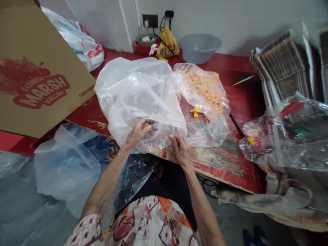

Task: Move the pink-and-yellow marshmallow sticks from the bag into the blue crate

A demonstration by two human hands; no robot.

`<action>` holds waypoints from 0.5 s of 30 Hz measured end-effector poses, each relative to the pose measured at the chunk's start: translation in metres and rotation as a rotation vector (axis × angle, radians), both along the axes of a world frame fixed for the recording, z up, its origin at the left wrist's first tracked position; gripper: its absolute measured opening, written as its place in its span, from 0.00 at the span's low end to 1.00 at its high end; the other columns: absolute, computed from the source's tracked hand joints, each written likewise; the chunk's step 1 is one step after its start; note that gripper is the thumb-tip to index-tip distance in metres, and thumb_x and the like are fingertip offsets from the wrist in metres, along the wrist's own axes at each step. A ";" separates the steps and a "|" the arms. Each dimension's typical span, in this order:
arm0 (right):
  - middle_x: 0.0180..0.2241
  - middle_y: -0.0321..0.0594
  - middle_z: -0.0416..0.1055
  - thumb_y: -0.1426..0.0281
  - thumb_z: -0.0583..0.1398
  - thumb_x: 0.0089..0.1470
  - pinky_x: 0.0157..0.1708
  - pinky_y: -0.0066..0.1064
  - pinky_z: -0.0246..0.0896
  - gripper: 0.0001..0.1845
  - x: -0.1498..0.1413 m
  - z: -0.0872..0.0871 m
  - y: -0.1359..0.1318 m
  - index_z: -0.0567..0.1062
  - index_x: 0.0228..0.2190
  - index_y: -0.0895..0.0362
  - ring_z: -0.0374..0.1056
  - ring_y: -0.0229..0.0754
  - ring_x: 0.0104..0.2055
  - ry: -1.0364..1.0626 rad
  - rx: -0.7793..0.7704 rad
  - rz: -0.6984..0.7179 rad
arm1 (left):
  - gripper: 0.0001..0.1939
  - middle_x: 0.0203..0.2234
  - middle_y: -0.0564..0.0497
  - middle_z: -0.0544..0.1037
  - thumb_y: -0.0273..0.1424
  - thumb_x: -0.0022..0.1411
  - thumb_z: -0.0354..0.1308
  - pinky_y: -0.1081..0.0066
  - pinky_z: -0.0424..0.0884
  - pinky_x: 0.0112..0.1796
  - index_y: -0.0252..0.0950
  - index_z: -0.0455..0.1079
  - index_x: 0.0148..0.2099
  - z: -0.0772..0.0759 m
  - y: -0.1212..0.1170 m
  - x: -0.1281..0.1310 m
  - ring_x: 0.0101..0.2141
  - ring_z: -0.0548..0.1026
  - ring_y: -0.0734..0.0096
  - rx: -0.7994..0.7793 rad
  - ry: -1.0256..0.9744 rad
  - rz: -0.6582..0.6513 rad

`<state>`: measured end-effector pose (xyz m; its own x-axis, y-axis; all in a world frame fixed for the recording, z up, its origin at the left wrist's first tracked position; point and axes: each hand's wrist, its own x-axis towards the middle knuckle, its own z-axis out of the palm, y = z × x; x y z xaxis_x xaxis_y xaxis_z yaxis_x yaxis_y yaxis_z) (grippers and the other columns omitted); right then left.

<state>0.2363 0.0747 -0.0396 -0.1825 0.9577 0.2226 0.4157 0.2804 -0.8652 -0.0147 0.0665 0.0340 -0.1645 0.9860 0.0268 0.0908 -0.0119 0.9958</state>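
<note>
A large cloudy plastic bag lies puffed up on the red table in front of me. My left hand rests at its near side, fingers loosely bent and apart, with no grip on anything showing. At the bag's near right corner, my right hand pinches a small pink-and-yellow piece, too small to name. Another clear bag, filled with many orange-yellow and pink pieces, lies just behind to the right. Several loose yellow-and-pink pieces sit between the two bags.
A marshmallow carton stands at the left. Below it hangs a blue, plastic-lined container with similar pieces. Along the wall are a grey-blue basin and a yellow bag. Stacked woven sacks and crumpled plastic occupy the right.
</note>
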 end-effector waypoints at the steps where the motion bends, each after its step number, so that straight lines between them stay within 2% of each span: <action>1: 0.43 0.46 0.81 0.52 0.56 0.71 0.48 0.43 0.75 0.19 0.003 0.003 0.000 0.80 0.45 0.50 0.76 0.49 0.44 0.037 -0.076 0.009 | 0.20 0.36 0.47 0.83 0.46 0.64 0.65 0.68 0.80 0.36 0.36 0.74 0.49 0.000 -0.001 0.006 0.34 0.83 0.67 -0.016 0.014 -0.041; 4: 0.40 0.42 0.80 0.44 0.60 0.67 0.42 0.38 0.76 0.23 0.009 0.011 -0.002 0.76 0.46 0.50 0.77 0.47 0.40 0.202 -0.274 0.042 | 0.20 0.33 0.49 0.83 0.47 0.67 0.65 0.67 0.81 0.38 0.35 0.76 0.50 -0.007 -0.002 0.024 0.33 0.81 0.67 -0.044 0.079 -0.161; 8: 0.44 0.43 0.80 0.40 0.63 0.61 0.44 0.36 0.77 0.29 0.011 0.015 -0.012 0.72 0.47 0.50 0.79 0.46 0.44 0.336 -0.343 0.096 | 0.16 0.36 0.49 0.82 0.44 0.70 0.63 0.68 0.80 0.37 0.37 0.78 0.50 -0.020 -0.001 0.050 0.33 0.80 0.68 -0.010 0.212 -0.309; 10: 0.46 0.44 0.80 0.41 0.62 0.62 0.44 0.36 0.77 0.29 0.014 0.014 -0.018 0.72 0.50 0.51 0.79 0.45 0.43 0.315 -0.326 0.087 | 0.12 0.39 0.48 0.81 0.41 0.72 0.62 0.68 0.79 0.39 0.37 0.76 0.47 -0.025 0.000 0.063 0.36 0.80 0.67 0.069 0.318 -0.331; 12: 0.48 0.46 0.80 0.46 0.61 0.66 0.46 0.38 0.77 0.26 0.023 0.013 -0.023 0.74 0.53 0.52 0.78 0.45 0.42 0.236 -0.250 0.058 | 0.07 0.41 0.48 0.80 0.36 0.73 0.60 0.66 0.79 0.44 0.38 0.75 0.45 -0.030 0.001 0.077 0.41 0.80 0.64 0.152 0.448 -0.355; 15: 0.51 0.50 0.80 0.57 0.57 0.69 0.52 0.43 0.75 0.17 0.045 0.009 -0.026 0.77 0.50 0.53 0.78 0.48 0.47 0.093 -0.059 -0.093 | 0.03 0.43 0.45 0.77 0.29 0.74 0.57 0.63 0.78 0.48 0.38 0.73 0.46 -0.035 -0.002 0.101 0.44 0.80 0.60 0.189 0.688 -0.433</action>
